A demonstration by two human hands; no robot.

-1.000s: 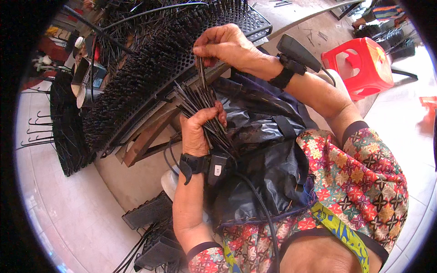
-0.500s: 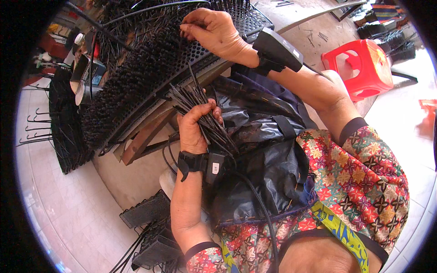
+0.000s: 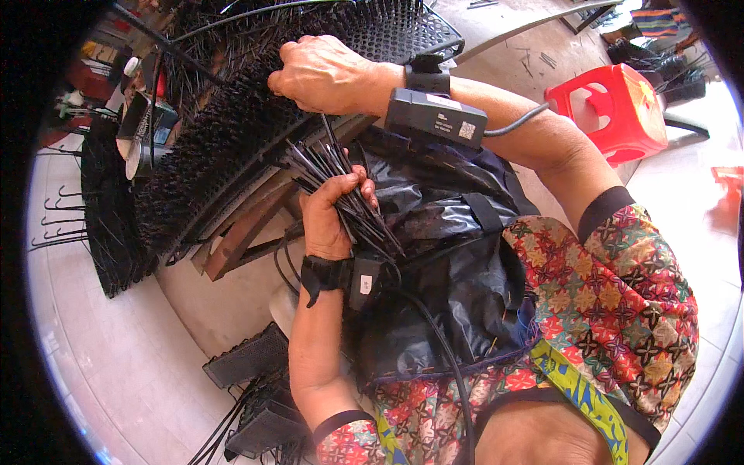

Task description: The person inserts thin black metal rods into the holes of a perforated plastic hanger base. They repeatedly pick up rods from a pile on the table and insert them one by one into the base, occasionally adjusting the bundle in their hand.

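Observation:
My left hand [image 3: 332,213] is wrapped round a bundle of thin black strips [image 3: 353,194], whose ends fan out above and below the fist. Just beyond it lies a black perforated board [image 3: 407,39], much of it covered by rows of dark upright tufts [image 3: 205,147]. Over the tufts my right hand [image 3: 329,77] is closed, knuckles up and fingers curled down. Its fingertips are hidden, so what they pinch cannot be seen. A single strip end [image 3: 328,125] sticks up from the bundle toward the right wrist.
A wooden frame [image 3: 240,244] supports the board. A red plastic stool [image 3: 608,108] stands at the right. Black finished-looking panels [image 3: 116,209] with hooked wires hang at the left, and dark mesh blocks [image 3: 248,356] lie below. A black sheet [image 3: 442,310] covers my lap.
My right hand has moved down and left, turning from a raised pinch to knuckles up over the tufts. The left hand still grips the bundle in nearly the same place.

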